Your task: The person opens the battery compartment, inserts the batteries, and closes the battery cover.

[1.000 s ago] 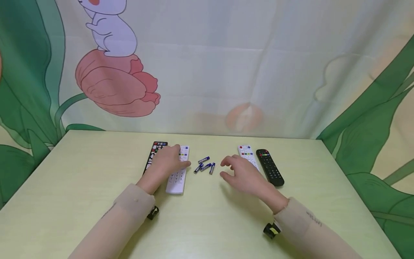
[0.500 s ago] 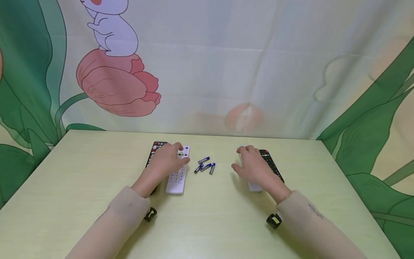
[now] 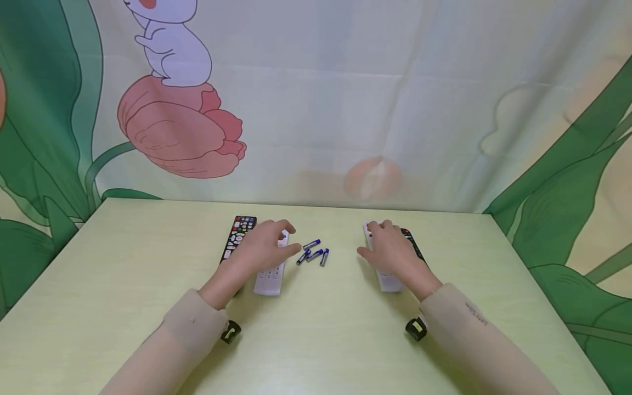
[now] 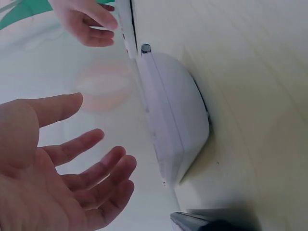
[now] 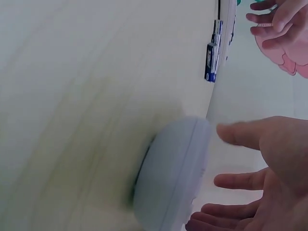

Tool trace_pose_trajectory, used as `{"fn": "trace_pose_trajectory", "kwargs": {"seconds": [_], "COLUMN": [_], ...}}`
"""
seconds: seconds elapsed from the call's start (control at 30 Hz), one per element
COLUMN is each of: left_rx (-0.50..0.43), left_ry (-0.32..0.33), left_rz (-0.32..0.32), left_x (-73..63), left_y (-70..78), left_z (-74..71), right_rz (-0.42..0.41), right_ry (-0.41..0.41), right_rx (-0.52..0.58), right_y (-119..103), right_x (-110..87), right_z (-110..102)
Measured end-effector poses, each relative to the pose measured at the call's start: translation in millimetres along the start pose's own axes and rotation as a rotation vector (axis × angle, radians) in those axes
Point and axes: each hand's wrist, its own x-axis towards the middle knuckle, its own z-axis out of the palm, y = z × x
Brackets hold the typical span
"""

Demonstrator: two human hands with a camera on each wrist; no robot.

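Observation:
My left hand [image 3: 264,246] hovers over the left white remote control [image 3: 269,282], partly hiding it. In the left wrist view its loosely bent fingers stand apart from that remote [image 4: 168,113] and hold nothing. A black remote control [image 3: 237,238] lies just left of it, partly under the wrist. Over the right white remote control [image 3: 389,282] is my right hand [image 3: 392,249]. The right wrist view shows a gap between the relaxed fingers [image 5: 240,181] and the remote [image 5: 173,175]. Beside it lies a second black remote control [image 3: 416,247], largely covered by the hand.
Several blue-and-silver batteries [image 3: 314,255] lie loose between the two hands. The pale wooden table [image 3: 316,340] ends at a printed fabric backdrop [image 3: 316,120]. A small black camera [image 3: 416,329] sits on the right wrist, another [image 3: 231,331] on the left.
My right hand has gone right, from beside the batteries to above the right white remote control. The left hand has shifted a little right, covering more of the left white one. Remotes and batteries stay put.

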Motion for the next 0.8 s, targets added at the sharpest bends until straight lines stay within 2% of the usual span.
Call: {"fn": "trace_pose_trajectory", "kwargs": {"seconds": [0.27, 0.53, 0.8], "left_rx": [-0.059, -0.061, -0.044], "left_ry": [-0.027, -0.036, -0.037], "left_rz": [0.070, 0.131, 0.145], "left_x": [-8.5, -14.6, -16.2], "left_y": [7.9, 12.7, 11.9], "left_z": [0.0, -0.3, 2.4], "right_rz": [0.050, 0.107, 0.116], "right_ry": [-0.061, -0.115, -0.137], "right_rx": [-0.059, -0.038, -0.003], "right_y": [0, 1, 4], "right_x": [10.9, 13.9, 16.9], "right_z": [-1, 1, 4]}}
